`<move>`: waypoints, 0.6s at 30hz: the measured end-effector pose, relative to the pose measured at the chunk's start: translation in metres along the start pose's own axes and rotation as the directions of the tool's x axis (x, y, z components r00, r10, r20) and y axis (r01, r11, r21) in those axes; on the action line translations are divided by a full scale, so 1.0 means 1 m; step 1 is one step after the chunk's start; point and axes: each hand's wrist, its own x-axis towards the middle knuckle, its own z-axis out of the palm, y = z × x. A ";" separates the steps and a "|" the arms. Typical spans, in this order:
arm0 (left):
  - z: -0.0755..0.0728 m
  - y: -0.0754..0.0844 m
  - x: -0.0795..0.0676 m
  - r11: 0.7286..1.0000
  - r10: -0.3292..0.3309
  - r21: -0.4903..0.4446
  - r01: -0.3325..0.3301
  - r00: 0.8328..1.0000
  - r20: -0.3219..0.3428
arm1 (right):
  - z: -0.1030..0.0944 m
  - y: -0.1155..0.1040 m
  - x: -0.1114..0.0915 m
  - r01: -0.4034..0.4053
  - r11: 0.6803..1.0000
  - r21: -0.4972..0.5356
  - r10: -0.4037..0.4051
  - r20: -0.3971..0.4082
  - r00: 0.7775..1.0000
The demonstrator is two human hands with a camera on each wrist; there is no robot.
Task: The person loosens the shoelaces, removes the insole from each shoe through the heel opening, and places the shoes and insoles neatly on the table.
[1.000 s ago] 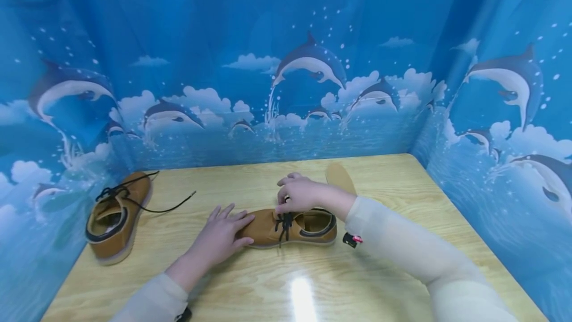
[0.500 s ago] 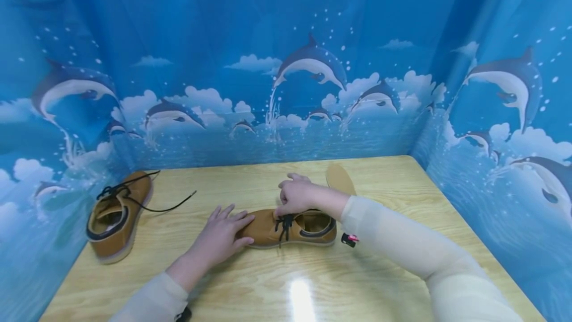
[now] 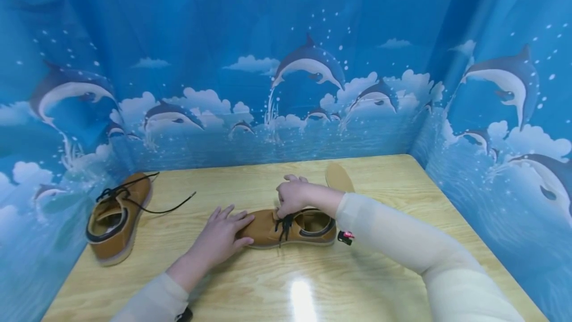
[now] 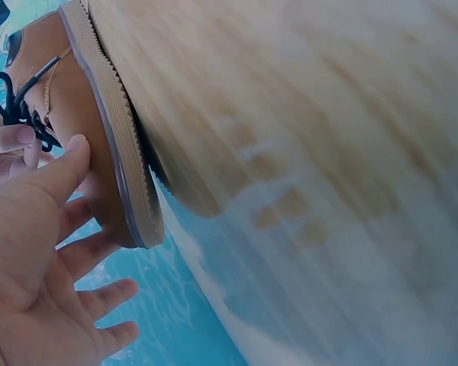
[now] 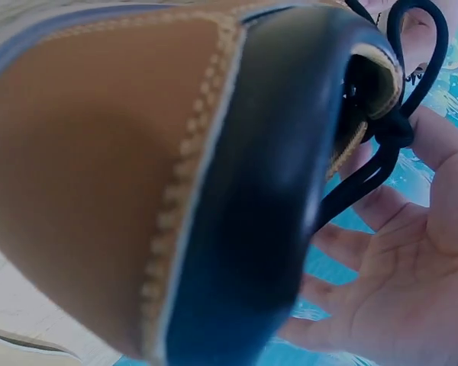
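A brown shoe lies sole-down at mid-table, toe to the left, heel to the right. My left hand holds its toe, with the thumb on the near side and the forefinger on the far side; the outer fingers are spread, as the left wrist view shows. Bent over the lacing is my right hand, thumb and forefinger at the black shoelace. The right wrist view has the lace knotted with a loop standing up, the thumb tip against the knot. The forefinger's tip is hidden behind the lace and collar.
A second brown shoe stands at the table's left edge, one long lace end trailing right. A tan insole lies behind my right forearm. Blue dolphin-print curtains border the wooden table at the back and sides.
My right hand has sunk lower onto the lacing and shifted slightly; a bit of lace seen between its fingers earlier is now covered. The left hand and both shoes stay put.
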 end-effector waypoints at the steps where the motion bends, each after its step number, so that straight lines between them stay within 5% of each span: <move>1: 0.000 0.000 0.000 1.000 0.000 -0.001 0.000 1.000 0.001 | 0.000 0.000 0.000 0.000 1.000 0.007 0.000 0.002 1.000; 9: -0.002 0.001 0.000 1.000 0.010 -0.027 -0.010 1.000 0.007 | -0.002 0.005 -0.001 0.041 0.997 0.064 -0.039 -0.027 0.999; 18: -0.006 0.002 0.000 0.999 0.039 -0.026 -0.040 0.999 -0.013 | -0.012 0.013 -0.005 0.088 0.990 0.112 -0.062 -0.222 0.973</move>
